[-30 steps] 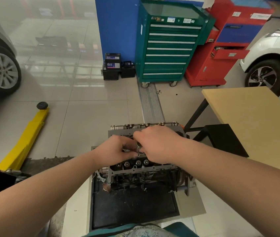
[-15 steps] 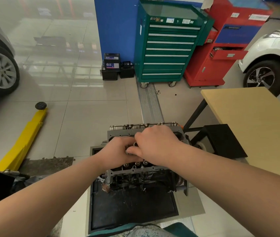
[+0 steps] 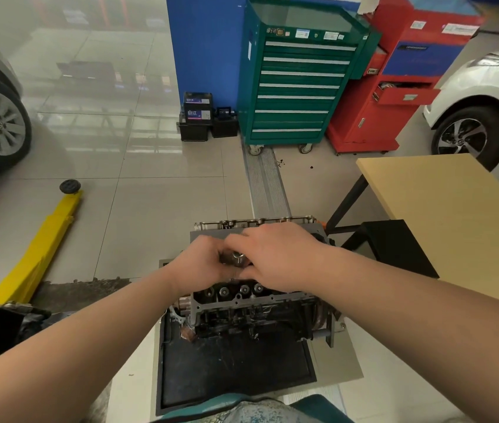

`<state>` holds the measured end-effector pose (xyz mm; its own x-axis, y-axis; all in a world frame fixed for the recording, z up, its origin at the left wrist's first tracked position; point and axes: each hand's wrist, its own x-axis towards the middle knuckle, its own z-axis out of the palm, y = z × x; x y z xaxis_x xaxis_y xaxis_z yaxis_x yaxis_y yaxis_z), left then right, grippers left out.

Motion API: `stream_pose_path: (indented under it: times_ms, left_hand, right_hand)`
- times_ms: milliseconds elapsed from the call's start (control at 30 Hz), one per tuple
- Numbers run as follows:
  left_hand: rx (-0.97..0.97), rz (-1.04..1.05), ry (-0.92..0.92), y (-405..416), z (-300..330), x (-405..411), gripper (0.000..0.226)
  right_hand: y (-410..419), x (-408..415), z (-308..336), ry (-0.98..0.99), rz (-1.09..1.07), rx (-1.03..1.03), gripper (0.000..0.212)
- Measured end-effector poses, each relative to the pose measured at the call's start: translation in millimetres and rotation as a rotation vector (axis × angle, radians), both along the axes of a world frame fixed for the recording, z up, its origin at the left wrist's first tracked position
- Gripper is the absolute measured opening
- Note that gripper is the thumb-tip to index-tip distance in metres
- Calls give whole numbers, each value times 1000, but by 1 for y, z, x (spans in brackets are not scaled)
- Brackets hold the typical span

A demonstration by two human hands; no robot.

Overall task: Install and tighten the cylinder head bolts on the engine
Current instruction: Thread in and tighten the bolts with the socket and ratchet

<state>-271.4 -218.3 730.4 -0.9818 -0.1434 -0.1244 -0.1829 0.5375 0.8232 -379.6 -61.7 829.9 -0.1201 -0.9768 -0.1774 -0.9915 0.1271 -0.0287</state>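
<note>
The grey engine with its cylinder head (image 3: 254,297) sits on a black tray low in the middle of the view. Both hands meet over the top of the head. A short round metal piece (image 3: 237,257), a bolt head or socket, stands between the fingers. My left hand (image 3: 202,264) curls around it from the left. My right hand (image 3: 275,257) covers it from the right, fingers bent onto it. What lies below the piece is hidden by the hands.
A black tray (image 3: 233,367) lies under the engine on the tiled floor. A wooden table (image 3: 455,215) stands to the right, a yellow lift arm (image 3: 41,251) to the left. Green (image 3: 297,77) and red (image 3: 394,80) tool cabinets stand behind, with cars on both sides.
Both hands stay on top of the cylinder head. The fingers have shifted slightly around the metal piece, whose round top now shows between them.
</note>
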Motion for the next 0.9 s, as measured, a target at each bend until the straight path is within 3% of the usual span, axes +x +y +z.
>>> stream_pose_path:
  times_ms: [67,200,267,367,467,633,767,900]
  left_hand:
    - [4,-53,-37,-1,0,1,21]
    - [39,-10,47,8,2,5,24]
    - [-1,44,83,8,0,5,22]
    - [19,19,46,1,-2,4,12]
    - [42,-56,14,3,0,5,19]
    - [-76,50,94,7,-7,3,41]
    - [15,25,89,2,-11,8,10]
    - [47,22,111,6,-10,8,13]
  right_hand:
    - [0,1,-1,19,-2,8,27]
    - [-5,8,-5,177,-130,-12,59]
    - [-3,7,-5,164,-111,-19,63]
    - [0,3,2,57,19,33,38]
    - [-2,5,2,107,-22,32,23]
    - [-8,11,-1,112,-112,35,47]
    - [-2,7,0,85,-25,46,29]
    - [-4,11,-3,106,-52,-2,24]
